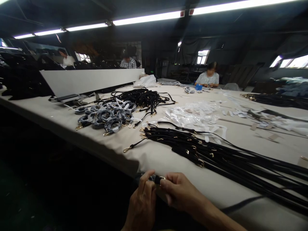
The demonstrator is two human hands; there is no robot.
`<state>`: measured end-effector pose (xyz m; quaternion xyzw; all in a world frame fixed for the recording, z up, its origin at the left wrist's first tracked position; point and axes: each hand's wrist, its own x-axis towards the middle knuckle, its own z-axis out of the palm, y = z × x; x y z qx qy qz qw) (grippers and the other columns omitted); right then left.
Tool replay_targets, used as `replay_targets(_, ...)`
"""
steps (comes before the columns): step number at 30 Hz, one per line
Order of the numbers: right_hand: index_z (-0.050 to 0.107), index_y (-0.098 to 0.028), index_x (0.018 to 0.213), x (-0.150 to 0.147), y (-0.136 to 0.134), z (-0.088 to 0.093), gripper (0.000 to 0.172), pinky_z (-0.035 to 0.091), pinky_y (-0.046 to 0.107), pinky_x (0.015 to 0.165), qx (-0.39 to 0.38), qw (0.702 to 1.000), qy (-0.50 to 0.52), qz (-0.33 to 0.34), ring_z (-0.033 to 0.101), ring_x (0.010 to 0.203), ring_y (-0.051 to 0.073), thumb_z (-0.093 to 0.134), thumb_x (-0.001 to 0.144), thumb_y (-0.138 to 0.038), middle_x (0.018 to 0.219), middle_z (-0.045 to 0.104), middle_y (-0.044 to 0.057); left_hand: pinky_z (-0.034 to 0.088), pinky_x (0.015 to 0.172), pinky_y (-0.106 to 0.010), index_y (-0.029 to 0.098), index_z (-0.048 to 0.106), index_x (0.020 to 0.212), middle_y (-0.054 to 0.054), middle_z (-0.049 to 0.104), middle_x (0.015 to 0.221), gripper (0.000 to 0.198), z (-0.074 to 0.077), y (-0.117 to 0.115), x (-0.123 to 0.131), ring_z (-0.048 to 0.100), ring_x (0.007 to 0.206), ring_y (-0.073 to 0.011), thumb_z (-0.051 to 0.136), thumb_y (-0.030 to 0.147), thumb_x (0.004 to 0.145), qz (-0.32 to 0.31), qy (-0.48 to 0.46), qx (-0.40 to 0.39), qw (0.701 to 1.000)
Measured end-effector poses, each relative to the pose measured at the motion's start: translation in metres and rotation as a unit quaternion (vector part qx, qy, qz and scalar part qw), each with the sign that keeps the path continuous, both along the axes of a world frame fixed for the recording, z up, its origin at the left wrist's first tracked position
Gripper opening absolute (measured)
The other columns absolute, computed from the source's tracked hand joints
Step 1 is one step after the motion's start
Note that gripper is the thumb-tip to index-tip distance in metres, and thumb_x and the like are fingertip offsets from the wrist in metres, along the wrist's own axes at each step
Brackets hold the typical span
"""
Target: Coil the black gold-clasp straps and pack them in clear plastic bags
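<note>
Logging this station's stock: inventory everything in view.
Table: one, beige, foreground
Wrapped coils: roughly ten, dark, left middle
Tangled straps: many, black, beyond coils
Long straps: many, black, right foreground
Far straps: many, black, far right
Plastic bags: several, clear, table middle
Slips: many, whitish, right
Panel: one, white, rear left
Blue object: one, blue, far side
Workers: three, mixed tops, rear
Lights: several, white, overhead
Held piece: one, black, between hands
Left hand: one, bare, front
Right hand: one, bare, front
</note>
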<state>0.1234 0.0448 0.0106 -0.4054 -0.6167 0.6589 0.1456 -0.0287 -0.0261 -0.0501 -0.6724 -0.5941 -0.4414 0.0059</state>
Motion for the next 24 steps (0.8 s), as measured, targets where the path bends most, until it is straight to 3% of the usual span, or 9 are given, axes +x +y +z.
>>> replay_targets(2,0.052,-0.019,0.078,-0.008,0.001,-0.005,0.047,0.014,0.02,0.036,-0.14,0.982,0.12,-0.034,0.02,0.035,0.005,0.056,0.084,-0.065,0.05,0.045,-0.008,0.06,0.072,-0.025,0.024,0.056,0.096,-0.012,0.064,0.126,0.018,-0.001,-0.001,-0.003,0.074,0.094,-0.0183,0.039,0.021,0.101,0.016,-0.012,-0.005,1.0)
replay_targets(4,0.052,-0.019,0.082,-0.013,-0.001,-0.013,0.047,0.015,0.02,0.036,-0.153,0.976,0.151,-0.028,0.02,0.034,0.005,0.055,0.084,-0.066,0.051,0.046,-0.008,0.06,0.08,-0.029,0.023,0.057,0.089,-0.013,0.064,0.124,0.021,0.004,-0.002,-0.008,0.071,0.103,-0.0208,0.041,0.026,0.101,0.03,-0.058,-0.037,0.997)
replay_targets(6,0.053,-0.019,0.078,-0.014,-0.003,-0.021,0.036,0.023,0.02,0.039,-0.029,0.996,0.082,0.0,0.032,0.037,0.006,0.054,0.09,-0.053,0.053,0.052,-0.005,0.059,0.085,-0.032,0.023,0.056,0.084,-0.012,0.065,0.122,0.024,0.013,-0.002,-0.013,0.068,0.109,-0.0221,0.042,0.028,0.101,0.019,-0.115,-0.095,0.989)
replay_targets(8,0.054,-0.017,0.073,-0.012,-0.006,-0.026,0.024,0.029,0.022,0.047,0.208,0.976,-0.037,0.05,0.047,0.047,0.01,0.054,0.092,-0.033,0.06,0.061,0.001,0.058,0.085,-0.031,0.023,0.056,0.082,-0.01,0.065,0.117,0.024,0.021,-0.002,-0.017,0.067,0.107,-0.0217,0.042,0.028,0.1,-0.007,-0.15,-0.139,0.979)
replay_targets(11,0.062,-0.015,0.081,-0.01,-0.008,-0.026,0.01,0.026,0.028,0.051,0.501,0.825,-0.187,0.185,0.058,0.057,0.017,0.054,0.085,-0.01,0.073,0.071,0.008,0.058,0.083,-0.029,0.023,0.055,0.081,-0.008,0.065,0.112,0.022,0.025,0.0,-0.017,0.069,0.102,-0.0201,0.042,0.023,0.099,-0.027,-0.128,-0.137,0.982)
replay_targets(13,0.065,-0.013,0.088,-0.011,-0.006,-0.023,0.017,0.025,0.03,0.051,0.545,0.766,-0.237,0.245,0.06,0.057,0.019,0.053,0.081,-0.004,0.078,0.073,0.01,0.058,0.08,-0.028,0.023,0.055,0.089,-0.008,0.065,0.111,0.021,0.02,0.001,-0.014,0.07,0.095,-0.0183,0.037,0.018,0.098,-0.033,-0.079,-0.105,0.991)
replay_targets(16,0.068,-0.015,0.087,-0.016,0.003,-0.017,0.015,0.029,0.027,0.052,0.486,0.814,-0.246,0.201,0.062,0.062,0.018,0.055,0.084,-0.009,0.08,0.074,0.007,0.057,0.072,-0.024,0.024,0.054,0.102,-0.008,0.065,0.117,0.024,0.009,0.0,-0.01,0.072,0.088,-0.0156,0.032,0.014,0.099,-0.045,-0.022,-0.07,0.996)
replay_targets(20,0.068,-0.016,0.081,-0.016,0.017,-0.016,0.013,0.033,0.019,0.049,0.215,0.96,-0.153,0.092,0.056,0.057,0.012,0.064,0.083,-0.028,0.067,0.068,-0.001,0.056,0.069,-0.022,0.025,0.052,0.1,-0.005,0.067,0.113,0.018,0.004,-0.002,-0.015,0.072,0.083,-0.0145,0.034,0.019,0.101,-0.046,-0.03,-0.1,0.993)
replay_targets(24,0.068,-0.018,0.087,0.002,0.024,-0.013,0.016,0.031,0.017,0.038,-0.017,0.982,-0.1,0.16,0.047,0.04,0.008,0.06,0.079,-0.029,0.06,0.064,-0.004,0.053,0.061,-0.024,0.025,0.05,0.086,0.001,0.059,0.075,0.024,0.005,0.0,-0.034,0.063,0.063,-0.0148,0.032,0.026,0.103,-0.005,-0.063,-0.136,0.989)
